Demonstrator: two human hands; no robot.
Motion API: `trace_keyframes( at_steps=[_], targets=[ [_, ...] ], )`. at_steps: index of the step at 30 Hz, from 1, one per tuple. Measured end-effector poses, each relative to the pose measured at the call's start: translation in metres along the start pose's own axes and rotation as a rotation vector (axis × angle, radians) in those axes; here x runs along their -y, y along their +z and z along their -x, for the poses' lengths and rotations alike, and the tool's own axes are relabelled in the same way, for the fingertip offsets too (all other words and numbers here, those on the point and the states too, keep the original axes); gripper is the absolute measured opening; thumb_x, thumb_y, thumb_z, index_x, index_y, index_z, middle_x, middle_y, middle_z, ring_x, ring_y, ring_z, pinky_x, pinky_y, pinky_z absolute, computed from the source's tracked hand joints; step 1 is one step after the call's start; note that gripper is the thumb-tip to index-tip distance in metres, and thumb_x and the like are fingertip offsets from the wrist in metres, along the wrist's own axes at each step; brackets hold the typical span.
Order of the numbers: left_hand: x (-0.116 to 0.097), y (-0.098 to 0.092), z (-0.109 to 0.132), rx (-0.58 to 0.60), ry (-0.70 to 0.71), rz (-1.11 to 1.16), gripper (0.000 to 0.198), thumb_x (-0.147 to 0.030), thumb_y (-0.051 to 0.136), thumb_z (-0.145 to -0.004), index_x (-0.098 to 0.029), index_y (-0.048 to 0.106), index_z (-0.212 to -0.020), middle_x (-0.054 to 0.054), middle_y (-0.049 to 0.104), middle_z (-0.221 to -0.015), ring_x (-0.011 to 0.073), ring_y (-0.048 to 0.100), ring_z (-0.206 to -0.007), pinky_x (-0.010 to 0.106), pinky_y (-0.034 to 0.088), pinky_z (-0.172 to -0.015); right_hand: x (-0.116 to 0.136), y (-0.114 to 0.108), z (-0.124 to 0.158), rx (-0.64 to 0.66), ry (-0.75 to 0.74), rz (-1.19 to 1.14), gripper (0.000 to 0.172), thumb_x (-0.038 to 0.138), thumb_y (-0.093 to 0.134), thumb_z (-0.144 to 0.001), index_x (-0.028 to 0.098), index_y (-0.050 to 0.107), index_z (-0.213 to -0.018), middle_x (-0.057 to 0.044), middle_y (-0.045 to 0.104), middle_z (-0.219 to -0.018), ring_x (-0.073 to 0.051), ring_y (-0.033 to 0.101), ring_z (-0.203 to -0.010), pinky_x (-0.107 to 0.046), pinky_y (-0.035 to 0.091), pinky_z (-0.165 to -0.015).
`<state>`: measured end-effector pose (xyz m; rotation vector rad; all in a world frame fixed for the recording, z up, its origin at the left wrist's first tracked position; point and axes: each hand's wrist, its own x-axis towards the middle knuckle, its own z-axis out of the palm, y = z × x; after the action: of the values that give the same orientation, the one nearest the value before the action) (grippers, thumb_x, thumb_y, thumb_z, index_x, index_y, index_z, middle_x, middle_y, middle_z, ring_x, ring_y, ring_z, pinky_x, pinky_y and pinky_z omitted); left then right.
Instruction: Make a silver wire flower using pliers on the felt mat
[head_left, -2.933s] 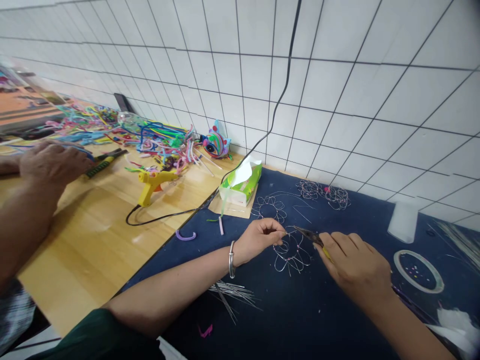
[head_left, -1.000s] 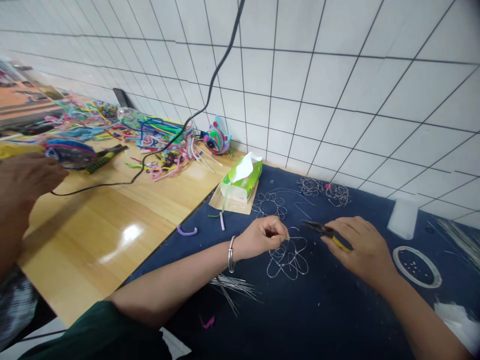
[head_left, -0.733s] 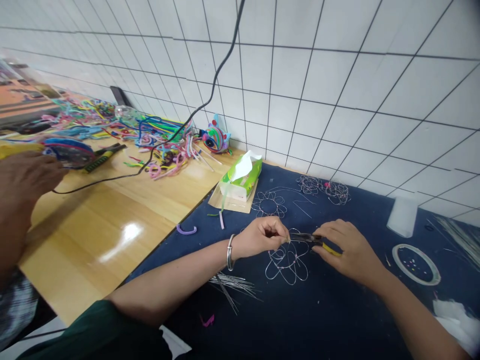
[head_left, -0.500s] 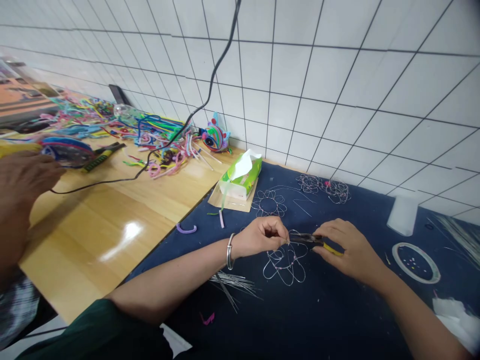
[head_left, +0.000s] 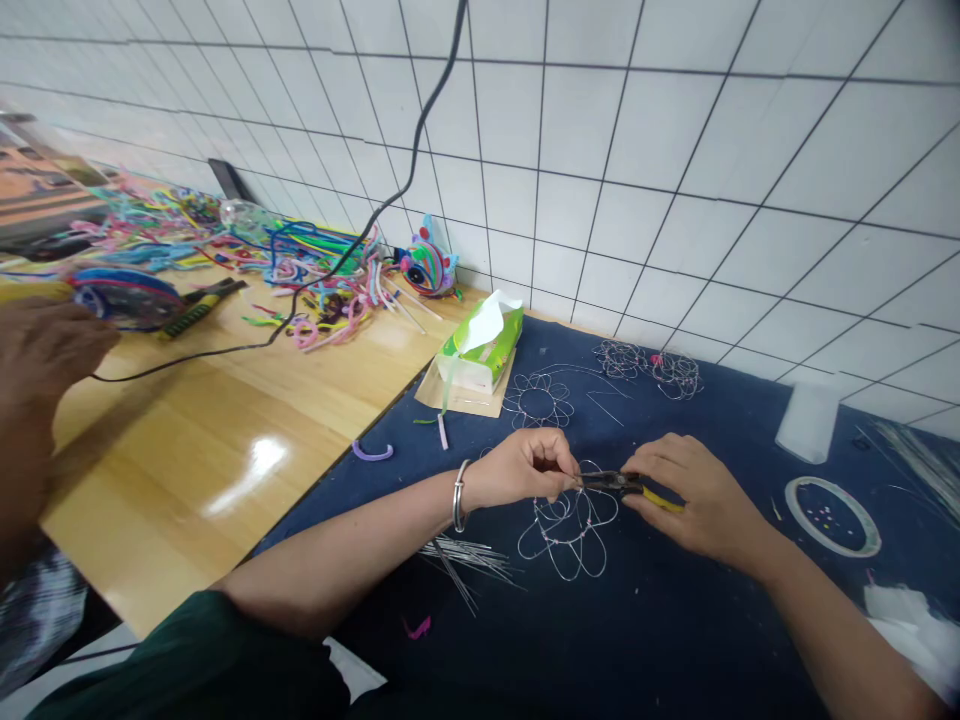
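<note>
Thumb and fingertips of my left hand pinch a silver wire flower at its upper edge. The flower has looped petals around a ring, with small pinkish beads along it. My right hand is closed around yellow-handled pliers, whose dark jaws point left and meet the wire beside my left fingertips. What exactly lies between the jaws is too small to make out. Another finished-looking wire flower lies flat behind my left hand. Below my left wrist is a bundle of straight wires.
On the dark blue cloth are a ring-shaped dish of beads, a white translucent container and wire tangles. A tissue pack stands behind. At left, a co-worker's hand holds a blue-rimmed object near pipe cleaners.
The wire flower has turned slightly and hangs a little lower between my hands. The pliers have shifted slightly left, toward my left fingertips. The whole view has tilted a little.
</note>
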<state>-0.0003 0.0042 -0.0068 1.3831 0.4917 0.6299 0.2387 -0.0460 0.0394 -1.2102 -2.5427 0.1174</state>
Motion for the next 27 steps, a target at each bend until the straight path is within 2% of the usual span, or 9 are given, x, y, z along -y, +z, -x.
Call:
trace_keyframes(
  at_steps=[9,15,20,27],
  targets=[
    [0.004,-0.001,-0.001,-0.057,-0.032,-0.007,0.018,-0.018,0.063,-0.072,-0.013,0.048,-0.078,0.002,0.061,-0.075,0.0019,0.049,-0.051,0.016,0.040,-0.048,0.001,0.003,-0.001,-0.057,-0.065,0.196,0.019,0.031,0.053,-0.080,0.021,0.060,-0.095,-0.005,0.060,-0.087,-0.016,0.049,-0.076,-0.030,0.034,-0.068],
    [0.005,-0.002,-0.003,-0.063,-0.048,0.030,0.018,-0.016,0.063,-0.072,-0.013,0.047,-0.079,0.002,0.061,-0.076,0.0023,0.050,-0.051,0.016,0.038,-0.048,0.000,0.010,0.001,-0.052,-0.068,0.224,0.018,0.030,0.053,-0.080,0.021,0.060,-0.095,-0.004,0.060,-0.086,-0.016,0.049,-0.076,-0.030,0.035,-0.067],
    [0.003,-0.002,-0.003,-0.047,-0.096,0.076,0.020,-0.016,0.064,-0.070,-0.012,0.046,-0.079,0.002,0.061,-0.078,0.0024,0.051,-0.051,0.017,0.039,-0.048,-0.002,0.012,0.001,-0.067,-0.077,0.169,0.018,0.030,0.053,-0.080,0.021,0.061,-0.093,-0.004,0.060,-0.083,-0.015,0.050,-0.074,-0.028,0.036,-0.066],
    [0.007,-0.008,-0.002,0.066,-0.172,0.157,0.025,-0.011,0.066,-0.067,-0.014,0.046,-0.082,0.003,0.062,-0.082,0.0042,0.053,-0.054,0.018,0.041,-0.048,-0.006,0.019,0.000,-0.042,-0.103,0.014,0.018,0.031,0.053,-0.080,0.020,0.059,-0.093,-0.005,0.061,-0.085,-0.015,0.052,-0.076,-0.029,0.038,-0.066]
  ],
)
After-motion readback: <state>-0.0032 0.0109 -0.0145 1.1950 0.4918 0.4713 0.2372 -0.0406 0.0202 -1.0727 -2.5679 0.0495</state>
